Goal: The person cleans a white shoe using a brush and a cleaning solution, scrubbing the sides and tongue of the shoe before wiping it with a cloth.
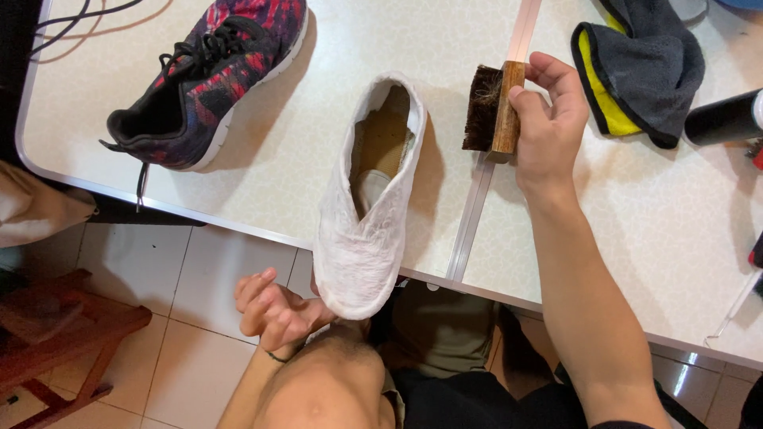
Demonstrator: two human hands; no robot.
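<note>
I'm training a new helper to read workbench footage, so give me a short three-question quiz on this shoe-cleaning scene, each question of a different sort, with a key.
1. True or false: the right hand holds the wooden-backed bristle brush.
2. Which part of the white slip-on fabric shoe sticks out past the edge of the pale patterned table: A the toe, B the heel opening, C neither?
3. Fill in: the dark lace-up sneaker with red pattern lies to the ____ of the white shoe in the picture.

Key: 1 true. 2 A; the left hand is at the toe, below the table edge. 3 left.
</note>
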